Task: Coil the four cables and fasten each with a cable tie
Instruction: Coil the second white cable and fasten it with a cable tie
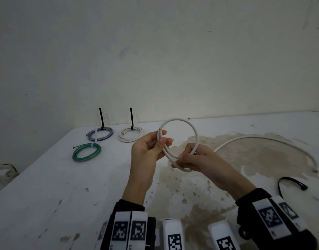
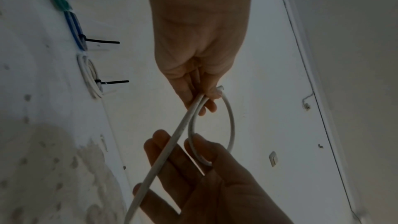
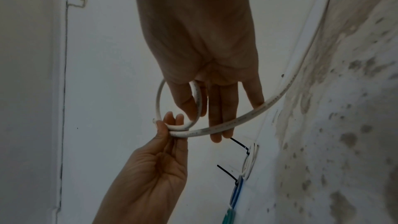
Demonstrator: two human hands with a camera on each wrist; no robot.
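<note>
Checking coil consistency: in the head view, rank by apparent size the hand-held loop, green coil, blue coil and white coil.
1. Hand-held loop, though nearer the camera.
2. Green coil
3-4. Blue coil and white coil look alike.

- white cable (image 1: 180, 123): one loop made, held up above the table (image 1: 47, 186), cut end at loop's left side; the rest trails right and lies on the table in a long arc
- green coil (image 1: 86, 152): flat on table, left of white cable loop, tied
- blue coil (image 1: 100, 134): behind green coil, black tie tail upright
- white coil (image 1: 131, 134): between blue coil and loop, black tie tail upright
- loose black cable tie (image 1: 291, 184): bent, on table, right of loop
</note>
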